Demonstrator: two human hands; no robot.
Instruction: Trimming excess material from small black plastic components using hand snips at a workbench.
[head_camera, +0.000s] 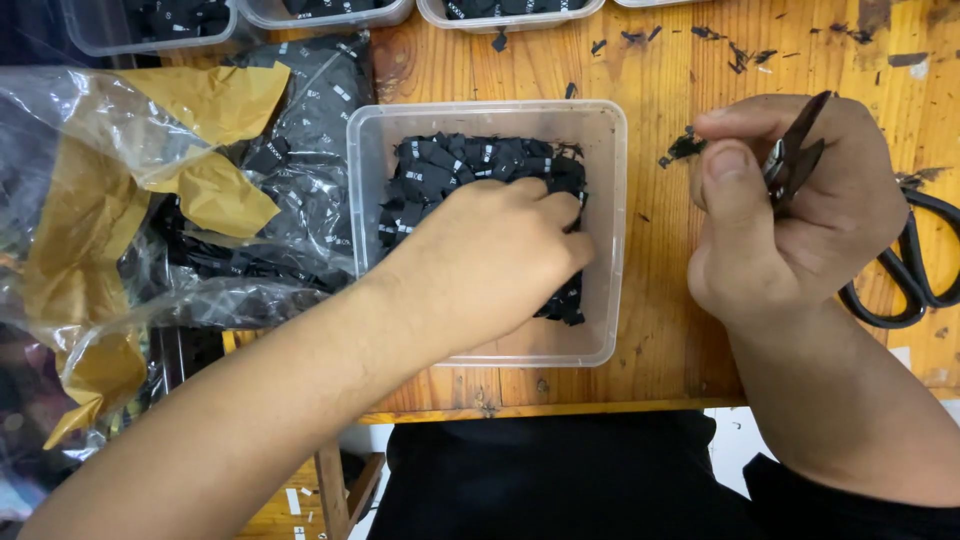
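The left hand (500, 255) reaches into a clear plastic tub (605, 230) at the centre of the view, fingers curled down and pressed into a heap of small black fabric labels (450, 170); whether a label is pinched between the fingertips cannot be told, since the knuckles hide them. At three o'clock from the tub, the right hand (780, 215) is closed around small black thread snips (795, 160), thumb and forefinger pinching them with the blades pointing up toward one o'clock. The labels are short black strips with tiny white markings, folded and jumbled, filling the upper half of the tub while its lower floor shows bare. Judging by this, a good pile is gathered, yet more remain: at nine o'clock a crinkled clear bag (290, 150) with yellowish tape holds further black labels. Black thread scraps (685, 148) dot the wooden table (660, 60) around twelve o'clock, and larger black-handled scissors (915, 260) lie at the right edge, partly behind the right hand.
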